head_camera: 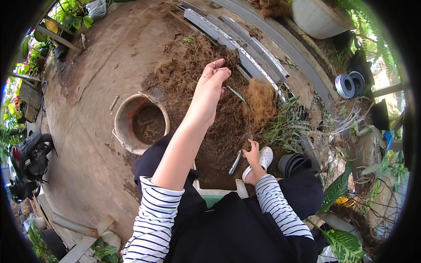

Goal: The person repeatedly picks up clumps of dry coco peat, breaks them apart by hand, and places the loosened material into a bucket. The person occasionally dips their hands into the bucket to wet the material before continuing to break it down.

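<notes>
My left hand [214, 77], soiled at the fingers, is raised above a heap of brown plant fibre [184, 62]. Whether it holds anything is hard to tell; a narrow green leaf [237, 96] shows just beyond it. Low by my white clog [265, 158], my right hand [251, 152] grips a small clump of dark fibre [246, 145]. A hand trowel [235, 162] with a metallic handle lies beside that hand, its blade partly behind the clump. Lighter orange-brown fibre [260, 102] lies on the heap's right side.
A worn bucket [119, 121] with dark contents stands left of my knee. Metal channels [250, 62] lie beyond the heap. Black plant pots [291, 164] are near my right knee, below cut greenery [283, 131]. Tape rolls [345, 86] sit far right; a motorcycle [31, 161] stands far left.
</notes>
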The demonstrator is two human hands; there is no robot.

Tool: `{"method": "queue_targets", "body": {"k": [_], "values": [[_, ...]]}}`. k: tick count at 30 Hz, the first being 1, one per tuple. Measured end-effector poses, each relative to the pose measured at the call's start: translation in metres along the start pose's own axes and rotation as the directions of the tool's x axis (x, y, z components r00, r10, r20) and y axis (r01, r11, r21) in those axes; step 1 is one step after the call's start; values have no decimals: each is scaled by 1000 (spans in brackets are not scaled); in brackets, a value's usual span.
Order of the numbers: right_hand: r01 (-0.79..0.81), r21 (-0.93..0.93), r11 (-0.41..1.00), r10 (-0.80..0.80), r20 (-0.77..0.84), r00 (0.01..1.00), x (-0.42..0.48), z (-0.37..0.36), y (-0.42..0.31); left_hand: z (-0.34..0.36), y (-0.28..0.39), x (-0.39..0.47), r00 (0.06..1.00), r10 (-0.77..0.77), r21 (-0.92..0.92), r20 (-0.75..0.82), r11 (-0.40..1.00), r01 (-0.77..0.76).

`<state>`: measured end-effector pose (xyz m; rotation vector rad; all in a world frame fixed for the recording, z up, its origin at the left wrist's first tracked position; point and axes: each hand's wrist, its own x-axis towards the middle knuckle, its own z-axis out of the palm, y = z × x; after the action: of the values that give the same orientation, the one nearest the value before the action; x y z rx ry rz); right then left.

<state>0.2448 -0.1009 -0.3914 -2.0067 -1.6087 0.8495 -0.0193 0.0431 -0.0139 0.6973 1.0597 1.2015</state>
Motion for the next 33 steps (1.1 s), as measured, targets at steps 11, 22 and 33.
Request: {"method": "queue_targets", "body": {"k": [11, 22, 33], "values": [[-208, -426, 881, 310, 185, 933, 16, 10, -52, -91, 89, -15, 880, 474, -47, -21, 879, -474], [68, -454, 888, -185, -218, 958, 30, -15, -91, -387, -170, -1, 855, 25, 667, -518, 638, 385], [381, -135, 915, -395, -96, 914, 58, 28, -200, -368, -243, 60, 867, -218, 853, -448, 186, 487]]}}
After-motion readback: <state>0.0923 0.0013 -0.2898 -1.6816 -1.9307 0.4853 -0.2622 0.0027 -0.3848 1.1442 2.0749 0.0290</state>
